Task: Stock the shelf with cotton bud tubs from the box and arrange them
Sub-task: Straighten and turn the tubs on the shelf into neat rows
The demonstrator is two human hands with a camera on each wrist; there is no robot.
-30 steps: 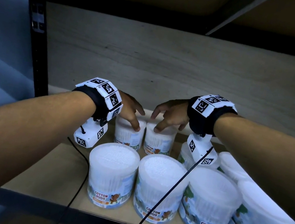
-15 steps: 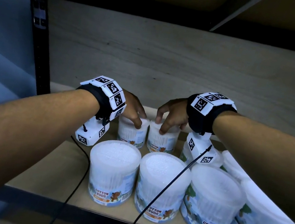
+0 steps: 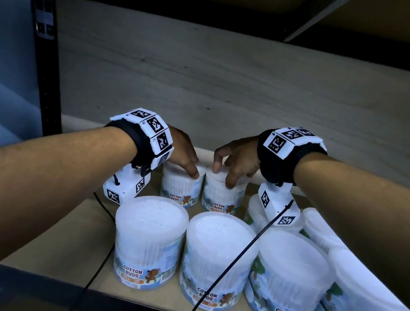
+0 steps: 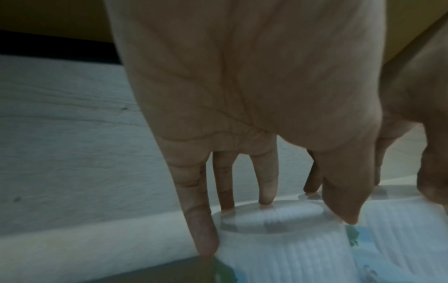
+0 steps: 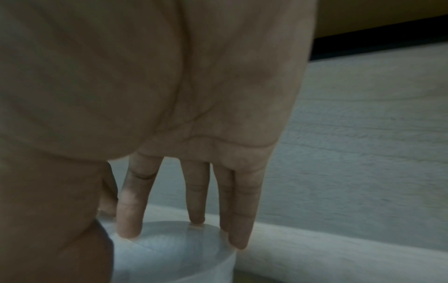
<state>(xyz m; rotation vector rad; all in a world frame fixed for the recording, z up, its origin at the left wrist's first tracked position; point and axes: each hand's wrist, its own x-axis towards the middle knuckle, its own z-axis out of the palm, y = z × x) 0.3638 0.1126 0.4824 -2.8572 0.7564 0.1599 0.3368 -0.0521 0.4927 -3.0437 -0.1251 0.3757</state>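
Two small cotton bud tubs stand side by side at the back of the shelf. My left hand (image 3: 186,161) grips the left tub (image 3: 179,187) from above: the thumb is on the front rim, a little finger (image 4: 201,229) runs down its side, and other fingertips touch the lid. The left wrist view shows this tub (image 4: 278,252) close up. My right hand (image 3: 229,168) holds the right tub (image 3: 221,196) the same way, with fingertips (image 5: 128,226) on the lid (image 5: 174,249) and the thumb in front.
A front row of several larger tubs (image 3: 148,238) (image 3: 216,256) (image 3: 288,279) lines the shelf edge. More tubs (image 3: 322,228) sit behind on the right. The bare shelf board (image 3: 65,240) lies left, bounded by a black upright (image 3: 48,73) and a back panel (image 3: 237,92). Wrist cables (image 3: 235,254) hang over the front tubs.
Both hands have slid the two small tubs a little deeper toward the back panel, keeping them side by side. The front row has not moved.
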